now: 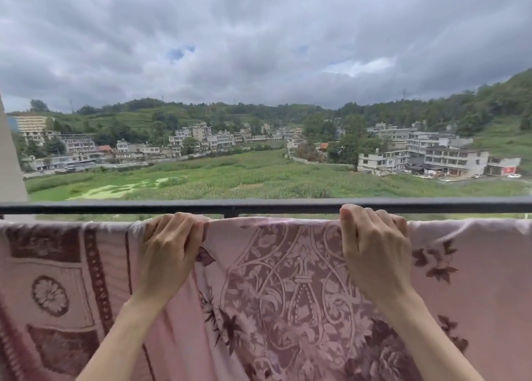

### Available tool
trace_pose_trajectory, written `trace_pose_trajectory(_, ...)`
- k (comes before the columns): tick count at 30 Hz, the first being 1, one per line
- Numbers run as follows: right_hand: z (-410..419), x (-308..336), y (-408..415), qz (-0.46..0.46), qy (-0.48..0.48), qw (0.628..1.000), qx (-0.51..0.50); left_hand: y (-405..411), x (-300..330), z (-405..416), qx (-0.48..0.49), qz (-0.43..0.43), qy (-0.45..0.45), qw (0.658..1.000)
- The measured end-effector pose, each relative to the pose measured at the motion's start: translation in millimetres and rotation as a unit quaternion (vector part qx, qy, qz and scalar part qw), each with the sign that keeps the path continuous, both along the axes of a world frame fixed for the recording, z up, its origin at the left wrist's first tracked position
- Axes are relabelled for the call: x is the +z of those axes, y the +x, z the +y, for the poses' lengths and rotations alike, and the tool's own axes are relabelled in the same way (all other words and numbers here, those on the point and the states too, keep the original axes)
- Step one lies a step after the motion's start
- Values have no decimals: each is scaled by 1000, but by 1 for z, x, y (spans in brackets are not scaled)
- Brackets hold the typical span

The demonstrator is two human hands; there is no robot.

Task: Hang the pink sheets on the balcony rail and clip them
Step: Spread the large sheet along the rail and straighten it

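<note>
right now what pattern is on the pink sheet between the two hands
A darker mauve ornate floral scrollwork on the pink woven sheet, clearest in the head view.

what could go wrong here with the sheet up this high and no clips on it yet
1. No clips show along the pink sheet's top edge; only the left hand and right hand grip it, so letting go could let it slide off, possibly over the black rail to the field far below.
2. Heavy grey clouds suggest rain or gusts that might wet or lift it.
</note>
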State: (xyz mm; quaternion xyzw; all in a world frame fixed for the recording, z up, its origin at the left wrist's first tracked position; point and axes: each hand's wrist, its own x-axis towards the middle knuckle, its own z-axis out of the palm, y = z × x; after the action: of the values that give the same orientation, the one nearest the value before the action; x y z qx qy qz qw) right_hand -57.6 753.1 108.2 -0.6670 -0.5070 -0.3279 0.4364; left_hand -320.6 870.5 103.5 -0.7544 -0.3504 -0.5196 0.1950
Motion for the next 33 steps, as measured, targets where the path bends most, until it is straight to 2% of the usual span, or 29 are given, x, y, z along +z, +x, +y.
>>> trace_pose_trajectory(6, 6, -12, 50, 33, -4, 999, -33, 18, -15, 15, -9, -24, -55, 998)
trace_pose_trajectory(11, -3, -4, 50, 67, -27, 997, -12, 45, -18, 8, 18, -26, -72, 997)
trace_pose_trajectory(14, 2, -6, 20, 0, -58, 998, 38, 64, -17, 2, 26, -29, -75, 996)
trace_pose_trajectory(16, 13, -4, 1, -43, -73, 994, 75, 72, -11, -2, -3, -29, -88, 996)
trace_pose_trajectory(20, 44, 9, -28, -48, -102, 985, 134, 78, 12, -3, -57, 10, -106, 993)
trace_pose_trajectory(24, 71, 14, -58, -70, -106, 979, 156, 55, 15, 24, 4, 41, -105, 994)
trace_pose_trajectory(27, 85, 12, -67, -70, -103, 983, 133, 41, 13, 41, 17, 75, -74, 994)
trace_pose_trajectory(30, 97, 8, -68, -56, -86, 991, 88, 26, 9, 55, 14, 87, -26, 996)
trace_pose_trajectory(33, 107, 9, -82, -53, -80, 993, 64, 17, 10, 65, -3, 85, -15, 996)
